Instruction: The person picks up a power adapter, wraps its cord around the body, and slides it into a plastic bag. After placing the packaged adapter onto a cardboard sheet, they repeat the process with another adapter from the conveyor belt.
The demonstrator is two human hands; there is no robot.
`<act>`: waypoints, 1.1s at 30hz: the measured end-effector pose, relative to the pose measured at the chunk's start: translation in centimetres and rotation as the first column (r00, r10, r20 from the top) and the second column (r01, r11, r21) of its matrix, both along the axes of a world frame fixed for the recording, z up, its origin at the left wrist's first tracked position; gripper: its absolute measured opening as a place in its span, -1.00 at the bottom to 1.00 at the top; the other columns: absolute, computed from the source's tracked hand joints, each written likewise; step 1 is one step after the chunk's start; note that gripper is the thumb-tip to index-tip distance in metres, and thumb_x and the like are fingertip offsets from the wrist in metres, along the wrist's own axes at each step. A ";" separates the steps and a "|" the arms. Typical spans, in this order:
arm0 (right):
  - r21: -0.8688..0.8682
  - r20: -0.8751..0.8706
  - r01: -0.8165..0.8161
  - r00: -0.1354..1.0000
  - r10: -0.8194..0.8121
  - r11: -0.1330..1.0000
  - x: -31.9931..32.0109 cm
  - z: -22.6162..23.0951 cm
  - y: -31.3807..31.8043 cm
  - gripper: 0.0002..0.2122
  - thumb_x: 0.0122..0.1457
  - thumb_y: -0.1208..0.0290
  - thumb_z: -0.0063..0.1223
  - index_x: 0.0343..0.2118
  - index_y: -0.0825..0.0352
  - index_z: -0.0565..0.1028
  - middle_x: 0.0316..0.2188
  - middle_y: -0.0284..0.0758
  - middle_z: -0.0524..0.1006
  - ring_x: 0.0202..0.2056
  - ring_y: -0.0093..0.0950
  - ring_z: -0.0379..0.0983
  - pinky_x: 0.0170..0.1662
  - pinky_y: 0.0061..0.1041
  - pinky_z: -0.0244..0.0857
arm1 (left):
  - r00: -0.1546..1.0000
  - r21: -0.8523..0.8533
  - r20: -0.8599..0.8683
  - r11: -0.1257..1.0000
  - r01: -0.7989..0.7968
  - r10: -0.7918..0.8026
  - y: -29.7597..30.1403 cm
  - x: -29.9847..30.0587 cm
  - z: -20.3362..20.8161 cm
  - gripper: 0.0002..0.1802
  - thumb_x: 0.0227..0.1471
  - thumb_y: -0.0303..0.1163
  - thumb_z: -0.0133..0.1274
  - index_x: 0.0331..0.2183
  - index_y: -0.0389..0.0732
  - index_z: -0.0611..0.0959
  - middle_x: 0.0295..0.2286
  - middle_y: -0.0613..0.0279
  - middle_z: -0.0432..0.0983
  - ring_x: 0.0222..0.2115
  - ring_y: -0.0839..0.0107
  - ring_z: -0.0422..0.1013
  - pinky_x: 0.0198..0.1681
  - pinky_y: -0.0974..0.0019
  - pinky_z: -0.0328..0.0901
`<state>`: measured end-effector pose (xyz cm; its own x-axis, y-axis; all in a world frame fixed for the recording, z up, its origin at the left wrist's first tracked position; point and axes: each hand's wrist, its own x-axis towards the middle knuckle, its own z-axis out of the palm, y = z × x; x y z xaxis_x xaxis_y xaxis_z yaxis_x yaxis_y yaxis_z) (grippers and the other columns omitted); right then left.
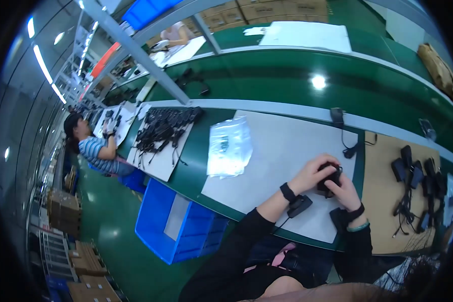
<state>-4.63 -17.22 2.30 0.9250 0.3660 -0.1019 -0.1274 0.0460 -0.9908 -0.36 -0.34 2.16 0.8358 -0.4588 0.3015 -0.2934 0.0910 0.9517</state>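
Note:
Over the pale work mat (282, 136), both hands are closed around a black power adapter (328, 182) with a black cord bunched against it. My left hand (311, 172) grips it from the left and top. From the right and near side, my right hand (347, 191) holds it, thumb and fingers bent. The hands partly cover the adapter, so its full shape is hidden. Each wrist carries a black strap with a small black box. Left of the hands, a stack of clear printed plastic bags (230, 147) lies on the mat.
At right, several adapters with cords (410, 176) lie on a brown cardboard sheet (380, 211). Another adapter (336, 116) sits at the mat's far edge. Many more (161, 131) are heaped on the left. A blue bin (156, 221) stands below the bench; a co-worker (98, 146) sits beyond.

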 end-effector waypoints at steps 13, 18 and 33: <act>0.037 -0.054 0.171 0.984 -0.169 0.984 -0.2 -0.7 0.5 -0.68 0.00 0.55 0.02 -0.13 0.44 0.37 -0.31 -0.37 0.44 -0.30 -0.61 0.34 -0.21 -0.62 0.26 | 0.854 0.741 0.503 0.442 -0.506 0.134 25.1 -3.4 2.0 -0.29 0.07 0.01 -0.20 0.16 -0.14 0.09 0.15 0.01 -0.04 0.17 0.09 -0.10 0.19 0.17 -0.16; -0.052 0.009 0.189 0.982 -0.189 0.981 -0.1 -2.2 0.7 -0.69 -0.01 0.58 -0.02 -0.14 0.44 0.36 -0.30 -0.36 0.43 -0.30 -0.61 0.34 -0.19 -0.62 0.25 | 0.902 0.901 0.431 0.051 -0.431 -0.002 29.3 -4.0 -0.4 -0.42 0.09 -0.11 -0.19 0.14 0.01 0.17 0.15 0.06 -0.03 0.16 0.09 -0.09 0.18 0.15 -0.13; 0.038 -0.040 0.090 0.995 -0.088 0.995 0.2 -1.8 -0.1 -0.54 -0.09 0.49 0.04 -0.06 0.49 0.30 -0.27 -0.34 0.44 -0.27 -0.59 0.35 -0.16 -0.62 0.24 | 0.792 -0.181 -0.276 0.779 -0.600 0.545 28.7 -0.2 -2.6 -0.79 0.14 -0.32 -0.22 -0.30 -0.25 0.42 -0.42 0.22 0.29 -0.38 0.39 0.25 -0.25 0.45 0.21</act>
